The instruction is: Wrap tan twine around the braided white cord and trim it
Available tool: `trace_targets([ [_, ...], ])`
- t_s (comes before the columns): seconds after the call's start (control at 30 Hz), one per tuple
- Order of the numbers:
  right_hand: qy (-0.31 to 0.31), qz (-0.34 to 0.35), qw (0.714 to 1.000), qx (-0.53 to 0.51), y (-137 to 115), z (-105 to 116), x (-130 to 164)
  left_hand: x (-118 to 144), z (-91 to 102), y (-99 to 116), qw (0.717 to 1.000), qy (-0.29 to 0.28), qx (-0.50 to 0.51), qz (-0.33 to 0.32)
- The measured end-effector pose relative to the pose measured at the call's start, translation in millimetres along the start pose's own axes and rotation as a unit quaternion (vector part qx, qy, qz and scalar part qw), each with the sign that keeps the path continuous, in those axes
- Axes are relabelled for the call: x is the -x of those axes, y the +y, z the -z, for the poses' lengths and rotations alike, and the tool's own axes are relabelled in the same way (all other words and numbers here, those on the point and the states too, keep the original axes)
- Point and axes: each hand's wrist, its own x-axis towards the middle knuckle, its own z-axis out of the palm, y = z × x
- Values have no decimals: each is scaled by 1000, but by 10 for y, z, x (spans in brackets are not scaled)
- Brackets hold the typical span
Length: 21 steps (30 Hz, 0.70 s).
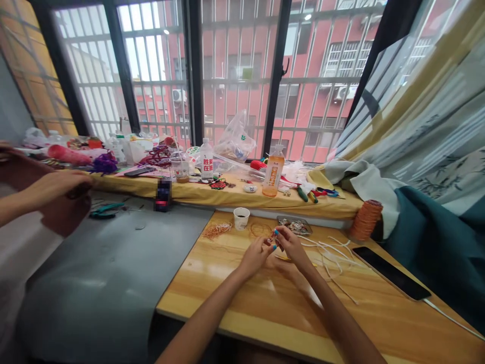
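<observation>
Over the wooden table [212, 298], my left hand [256, 255] and my right hand [291, 245] meet with fingertips pinched together. Between them is something small, partly reddish and whitish, too tiny and hidden to name. Just behind the hands lie a loop of thin orange cord [260, 230] and a clear tray [294, 225] of small mixed pieces. A thin yellow item [282, 258] shows partly below my right hand. White cords [333, 255] spread to the right of it. Left of the hands are a paper cup [241, 218] with dark contents and a tangle of orange and white threads [216, 230].
A black phone [392, 273] with a white cable lies at right, near an orange thread spool [366, 221]. Bottles [273, 172], pliers and craft materials crowd the cloth-covered sill [182, 189]. At left, another person's hand [56, 189] is above a grey table [113, 273].
</observation>
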Motion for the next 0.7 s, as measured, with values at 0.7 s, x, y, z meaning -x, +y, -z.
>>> trace_targets([
  [0.7, 17, -90, 980, -175, 36, -240, 54, -14, 135, -21, 994, 78, 81, -14],
])
